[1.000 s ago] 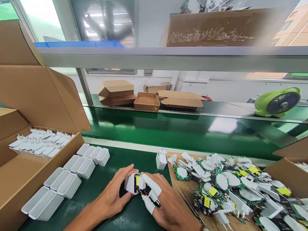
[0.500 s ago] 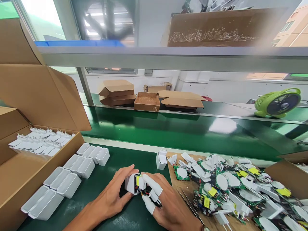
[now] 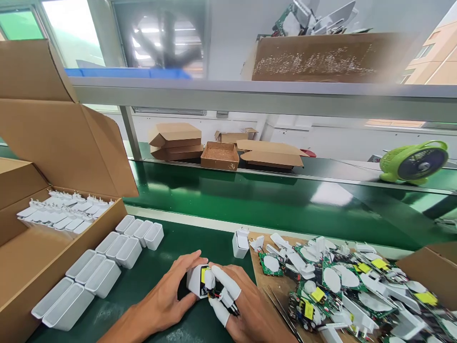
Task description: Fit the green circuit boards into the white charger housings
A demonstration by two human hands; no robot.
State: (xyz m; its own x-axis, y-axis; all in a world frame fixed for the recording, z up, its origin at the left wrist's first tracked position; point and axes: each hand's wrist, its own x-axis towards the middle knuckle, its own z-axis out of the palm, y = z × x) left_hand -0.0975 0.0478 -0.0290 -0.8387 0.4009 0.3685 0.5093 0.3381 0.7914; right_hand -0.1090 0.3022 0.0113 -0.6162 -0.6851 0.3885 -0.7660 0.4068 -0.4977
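My left hand (image 3: 166,300) is closed around a small white plastic housing (image 3: 193,282) near the front of the green bench. White finger cots cover the thumb and a finger of my right hand (image 3: 248,305), which grips a circuit board assembly (image 3: 204,276) with a yellow part, wires and a white end piece. The assembly sits partly inside the housing's mouth; the fingers hide much of it. Just beyond my hands stands a white housing (image 3: 240,245) with a white part at its top. Tweezers (image 3: 282,312) lie to the right.
Rows of white housings (image 3: 89,271) line the left, beside a carton (image 3: 117,209) of white parts. Circuit boards (image 3: 332,276) are heaped on cardboard at right. Behind runs a green belt (image 3: 221,190), with small cartons (image 3: 219,156) and a green fan (image 3: 414,162) past it. A shelf (image 3: 228,95) crosses above.
The view has tilted slightly upward, so the scene sits lower. Both hands keep their hold, and the housing and assembly have shifted only slightly.
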